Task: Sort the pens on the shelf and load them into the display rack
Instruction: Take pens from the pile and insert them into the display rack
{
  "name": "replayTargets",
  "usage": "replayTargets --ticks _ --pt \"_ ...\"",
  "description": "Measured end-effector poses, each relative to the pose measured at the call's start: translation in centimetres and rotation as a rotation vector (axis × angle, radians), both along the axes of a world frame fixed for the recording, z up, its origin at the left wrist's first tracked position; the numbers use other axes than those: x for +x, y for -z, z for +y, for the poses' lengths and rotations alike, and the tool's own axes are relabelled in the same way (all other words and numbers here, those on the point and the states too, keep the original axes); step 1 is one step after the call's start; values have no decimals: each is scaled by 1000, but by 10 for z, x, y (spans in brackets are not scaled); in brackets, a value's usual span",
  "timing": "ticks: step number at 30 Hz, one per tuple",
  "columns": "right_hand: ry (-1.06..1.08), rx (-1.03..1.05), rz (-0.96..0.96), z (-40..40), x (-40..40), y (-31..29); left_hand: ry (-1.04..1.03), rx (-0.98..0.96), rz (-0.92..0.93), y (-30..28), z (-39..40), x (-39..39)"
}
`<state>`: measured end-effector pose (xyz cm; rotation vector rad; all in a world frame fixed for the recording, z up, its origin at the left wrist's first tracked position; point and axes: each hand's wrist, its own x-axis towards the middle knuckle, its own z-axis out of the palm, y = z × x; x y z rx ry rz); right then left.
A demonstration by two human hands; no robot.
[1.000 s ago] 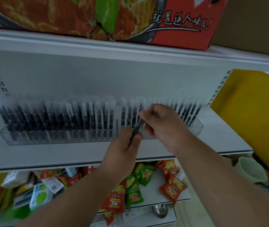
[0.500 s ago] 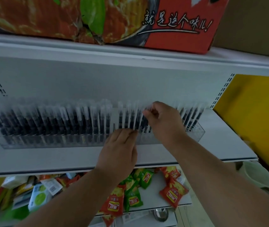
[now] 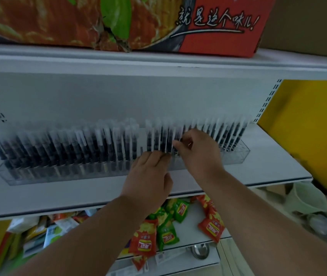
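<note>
Dark pens [image 3: 63, 148] with frosted clear caps stand upright in tight rows in a clear plastic display rack [image 3: 236, 156] on a white shelf [image 3: 59, 194]. The left hand [image 3: 148, 176] rests flat with straight fingers against the rack's front, while the right hand [image 3: 198, 154] pinches a pen among the rows. A red carton [image 3: 218, 26] sits on the shelf above, snack packets [image 3: 144, 238] below.

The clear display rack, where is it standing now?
In the head view, the display rack stands on the white middle shelf, full of pens, directly behind both hands.
</note>
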<state>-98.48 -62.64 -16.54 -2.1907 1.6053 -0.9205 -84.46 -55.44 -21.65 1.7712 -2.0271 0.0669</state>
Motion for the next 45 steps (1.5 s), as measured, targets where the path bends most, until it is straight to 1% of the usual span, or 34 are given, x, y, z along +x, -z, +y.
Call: replayTargets --ticks 3,6,9,12,15,20,23,26,29,32,36,39,42,45 --pt "-9 -132 7 18 -5 3 20 0 57 2 8 4" --pt "-83 -279 75 38 -7 -4 -59 -75 100 1 23 8" --pt "-146 -327 168 52 -1 -15 -107 -147 73 4 41 11" --pt "-232 -359 194 61 14 -22 -169 -134 38 8 60 24" --pt "-366 -355 194 66 38 -22 -280 -124 35 8 84 41" --pt "-576 -277 190 88 90 -16 -500 -77 4 4 140 76" --pt "-655 -221 156 106 123 -18 -619 -63 -7 2 173 103" --pt "-722 -206 175 132 155 -25 -698 -51 16 5 206 133" --pt "-761 -217 193 168 191 -37 -740 -91 18 7 242 166" --pt "-773 -260 171 208 239 -47 -753 -119 18 7 283 213" --pt "-764 -298 138 261 311 -59 -764 -84 -15 5 339 285" --pt "-785 -276 135 289 361 -65 -806 -41 -16 -1 375 331" --pt "-787 -255 142 303 403 -70 -840 -70 -29 -7 396 371" --pt "-782 -235 125 306 438 -67 -837 -78 -22 -11 394 407"
